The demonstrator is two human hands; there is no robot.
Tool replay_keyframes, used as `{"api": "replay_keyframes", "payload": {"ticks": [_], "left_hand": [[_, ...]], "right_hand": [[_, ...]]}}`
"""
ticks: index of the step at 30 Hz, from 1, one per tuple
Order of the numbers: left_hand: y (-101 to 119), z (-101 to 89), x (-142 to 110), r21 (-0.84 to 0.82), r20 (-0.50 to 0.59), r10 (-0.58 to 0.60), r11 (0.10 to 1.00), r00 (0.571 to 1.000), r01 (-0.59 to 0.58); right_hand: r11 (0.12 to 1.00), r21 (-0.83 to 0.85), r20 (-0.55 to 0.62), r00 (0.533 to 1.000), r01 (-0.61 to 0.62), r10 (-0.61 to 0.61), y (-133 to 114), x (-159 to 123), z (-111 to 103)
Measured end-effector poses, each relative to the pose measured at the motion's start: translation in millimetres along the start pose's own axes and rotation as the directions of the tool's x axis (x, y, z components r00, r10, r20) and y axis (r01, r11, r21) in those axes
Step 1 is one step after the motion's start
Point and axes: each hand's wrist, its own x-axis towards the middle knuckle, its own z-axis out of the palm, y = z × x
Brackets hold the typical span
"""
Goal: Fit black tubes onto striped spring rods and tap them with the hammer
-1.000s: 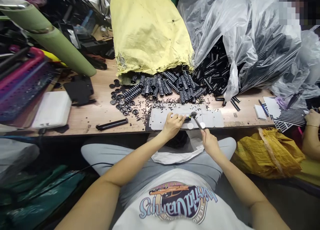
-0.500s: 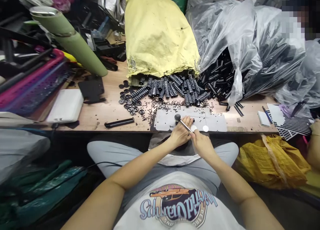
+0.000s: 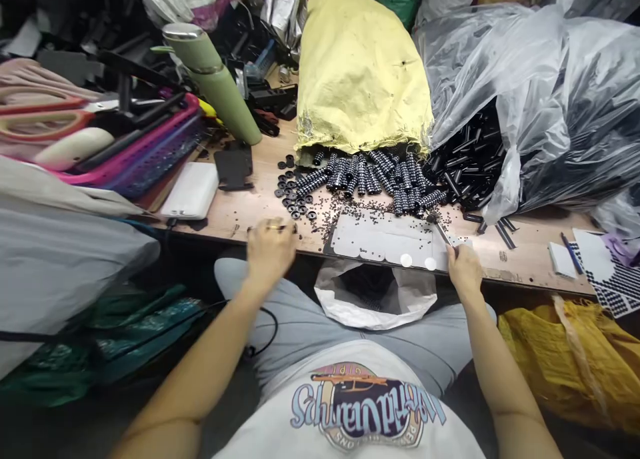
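Observation:
My left hand (image 3: 271, 251) is at the table's front edge, its fingers closed over a black tube (image 3: 294, 229) whose ends peek out on both sides. In my right hand (image 3: 465, 271) is a thin metal rod (image 3: 443, 232) with a dark round head, which points away over the right part of a pale sheet (image 3: 390, 232). Tiny dark beads (image 3: 345, 209) are strewn across the sheet and the wood behind it. Two white discs (image 3: 406, 260) lie along its front edge. Several black ribbed rollers (image 3: 367, 176) are piled behind the beads, with black ring-shaped caps (image 3: 295, 199) to their left.
A yellow sack (image 3: 365, 72) stands behind the rollers. Clear plastic bags (image 3: 540, 112) and loose black tubes (image 3: 465, 149) fill the right. On the left are a white box (image 3: 191, 191), a green flask (image 3: 220, 89) and a pink basket (image 3: 150, 142). A white bag (image 3: 375, 319) gapes at my lap.
My hands have come apart. The left has moved left onto the black tube that lay on the table; the right has moved right with the rod. The view has swung left.

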Motion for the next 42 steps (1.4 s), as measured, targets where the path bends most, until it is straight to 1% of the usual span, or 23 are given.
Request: {"api": "replay_keyframes", "payload": {"ticks": [2,3,5,6,8,10,12,13,14,15,16,17,19,21,23,24,26,29,31,34,37,39,42], "left_hand": [[-39.7,-14.9,12.6,-0.034,0.015,-0.111,0.993,0.994,0.112],[-50.8,-18.8,18.1,-0.073,0.008,-0.167,0.983,0.986,0.167],[-54.5,-20.2,26.8,-0.256,0.025,-0.308,0.918,0.951,0.304],[-48.2,-18.2,30.1,-0.365,0.057,-0.365,0.859,0.929,0.360],[-24.1,-10.9,34.6,-0.577,0.198,-0.406,0.688,0.892,0.441],[8.6,-1.1,35.3,-0.713,0.368,-0.334,0.498,0.867,0.494],[42.0,10.1,31.4,-0.767,0.473,-0.241,0.361,0.848,0.531],[57.0,15.9,27.9,-0.775,0.494,-0.194,0.345,0.848,0.530],[70.0,21.5,23.9,-0.777,0.496,-0.151,0.361,0.855,0.515],[80.4,26.9,20.2,-0.777,0.498,-0.100,0.391,0.862,0.494],[88.1,31.8,17.7,-0.773,0.497,-0.046,0.430,0.867,0.466],[92.8,36.1,17.2,-0.767,0.489,-0.003,0.475,0.872,0.432],[94.0,42.0,25.9,-0.726,0.418,0.009,0.604,0.908,0.328],[87.3,44.9,49.3,-0.572,0.263,-0.083,0.789,0.961,0.225],[78.3,47.2,83.3,-0.323,0.093,-0.192,0.922,0.977,0.212],[74.7,48.7,101.4,-0.263,0.058,-0.221,0.937,0.974,0.228],[71.7,52.6,133.3,-0.192,0.053,-0.236,0.951,0.970,0.242],[76.5,55.8,157.8,-0.138,0.095,-0.223,0.962,0.970,0.235],[81.2,51.0,155.8,-0.112,0.095,-0.209,0.969,0.973,0.219],[86.6,33.4,131.4,-0.103,0.061,-0.161,0.981,0.985,0.167],[95.1,20.6,95.0,-0.156,0.028,-0.002,0.988,1.000,0.007],[103.2,24.5,74.4,-0.227,0.051,0.134,0.967,0.990,-0.119],[112.4,46.7,60.7,-0.383,0.011,0.248,0.896,0.969,-0.225]], "right_hand": [[0.991,0.088,-0.111,0.990,0.100,-0.090,-6.8,2.9,5.3],[0.976,0.149,-0.159,0.978,0.158,-0.134,-14.3,3.4,6.1],[0.919,0.288,-0.226,0.951,0.271,-0.210,-36.5,1.7,3.8],[0.875,0.356,-0.241,0.937,0.329,-0.254,-50.2,-0.5,0.7],[0.773,0.468,-0.243,0.903,0.429,-0.354,-80.1,-6.9,-8.7],[0.672,0.528,-0.214,0.847,0.519,-0.486,-109.6,-13.7,-20.1],[0.587,0.538,-0.150,0.754,0.605,-0.639,-134.8,-18.8,-30.1],[0.556,0.535,-0.116,0.708,0.636,-0.697,-144.7,-20.3,-33.7],[0.535,0.529,-0.084,0.668,0.659,-0.740,-152.2,-21.0,-35.8],[0.527,0.522,-0.058,0.644,0.671,-0.763,-157.3,-21.0,-36.4],[0.533,0.513,-0.041,0.639,0.673,-0.768,-159.9,-20.2,-35.4],[0.550,0.504,-0.028,0.649,0.666,-0.761,-160.0,-18.8,-33.1],[0.612,0.477,-0.010,0.700,0.630,-0.714,-154.7,-14.6,-25.3],[0.702,0.439,0.015,0.776,0.561,-0.630,-145.4,-9.8,-15.7],[0.787,0.396,0.053,0.844,0.473,-0.534,-136.7,-6.3,-6.9],[0.819,0.376,0.075,0.867,0.433,-0.493,-133.5,-5.5,-3.6],[0.855,0.348,0.118,0.887,0.384,-0.446,-130.2,-5.5,0.1],[0.878,0.315,0.161,0.891,0.361,-0.424,-129.6,-7.8,-0.4],[0.884,0.294,0.173,0.890,0.363,-0.423,-129.1,-9.1,-1.9],[0.875,0.286,0.169,0.879,0.389,-0.446,-126.4,-9.6,-1.7],[0.873,0.301,0.159,0.883,0.383,-0.442,-123.3,-10.0,2.3],[0.878,0.312,0.150,0.894,0.363,-0.423,-121.8,-11.1,6.1],[0.871,0.345,0.113,0.906,0.349,-0.408,-118.4,-13.5,10.6]]}}
